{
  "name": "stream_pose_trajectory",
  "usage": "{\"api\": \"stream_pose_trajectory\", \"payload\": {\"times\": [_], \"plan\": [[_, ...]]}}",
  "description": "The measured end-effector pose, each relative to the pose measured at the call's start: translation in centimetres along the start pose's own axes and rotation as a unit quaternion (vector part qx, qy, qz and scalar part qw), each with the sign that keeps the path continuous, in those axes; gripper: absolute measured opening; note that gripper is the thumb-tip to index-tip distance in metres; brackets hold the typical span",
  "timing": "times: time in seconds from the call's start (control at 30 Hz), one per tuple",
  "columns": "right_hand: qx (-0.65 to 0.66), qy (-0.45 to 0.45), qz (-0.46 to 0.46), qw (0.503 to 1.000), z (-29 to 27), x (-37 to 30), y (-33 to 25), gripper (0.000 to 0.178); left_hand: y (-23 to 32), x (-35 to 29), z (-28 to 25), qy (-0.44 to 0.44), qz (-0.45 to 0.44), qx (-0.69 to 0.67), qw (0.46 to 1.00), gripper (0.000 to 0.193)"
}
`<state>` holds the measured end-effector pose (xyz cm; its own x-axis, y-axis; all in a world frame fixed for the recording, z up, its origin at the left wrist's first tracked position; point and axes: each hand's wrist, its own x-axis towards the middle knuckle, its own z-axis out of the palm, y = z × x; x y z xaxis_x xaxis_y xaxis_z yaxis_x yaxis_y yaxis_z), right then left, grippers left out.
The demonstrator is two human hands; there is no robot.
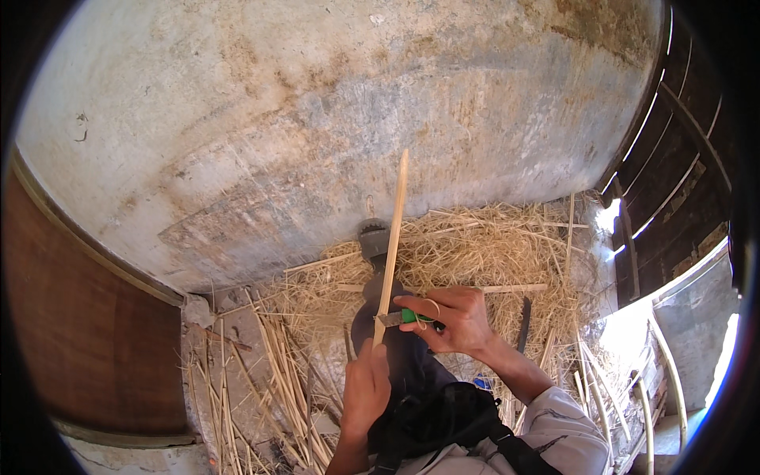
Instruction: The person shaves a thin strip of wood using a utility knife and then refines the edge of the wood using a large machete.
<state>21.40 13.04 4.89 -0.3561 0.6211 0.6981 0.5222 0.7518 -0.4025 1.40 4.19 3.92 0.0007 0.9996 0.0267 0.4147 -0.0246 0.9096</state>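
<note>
Held: one knife (408, 316), one strip (393, 245)
</note>
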Motion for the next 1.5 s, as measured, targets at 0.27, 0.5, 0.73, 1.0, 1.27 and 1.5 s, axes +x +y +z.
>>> {"api": "stream_pose_trajectory", "payload": {"times": [0.27,0.5,0.73,1.0,1.27,1.5], "plan": [[-0.003,0.013,0.002,1.000,0.3,0.7,0.3,0.044,0.6,-0.2,-0.2,0.015,-0.005,0.015,1.000,0.033],[-0.008,0.021,0.010,1.000,0.4,1.4,0.9,0.038,-0.3,-0.4,-0.3,0.030,-0.011,0.040,0.999,0.046],[-0.025,0.082,0.058,0.995,-0.7,4.3,3.7,0.032,-0.7,-1.8,-0.2,0.002,-0.013,0.031,0.999,0.042],[-0.137,0.210,0.309,0.918,-5.3,6.7,13.6,0.036,-2.7,-5.4,0.3,-0.082,-0.047,0.040,0.995,0.035],[-0.148,-0.102,0.415,0.892,-6.4,0.5,16.7,0.069,-1.0,-1.2,-2.8,0.049,-0.042,0.064,0.996,0.033],[-0.116,-0.308,0.588,0.739,-3.9,-20.7,30.7,0.083,-2.7,2.1,-7.4,0.229,0.055,0.074,0.969,0.024]]}}
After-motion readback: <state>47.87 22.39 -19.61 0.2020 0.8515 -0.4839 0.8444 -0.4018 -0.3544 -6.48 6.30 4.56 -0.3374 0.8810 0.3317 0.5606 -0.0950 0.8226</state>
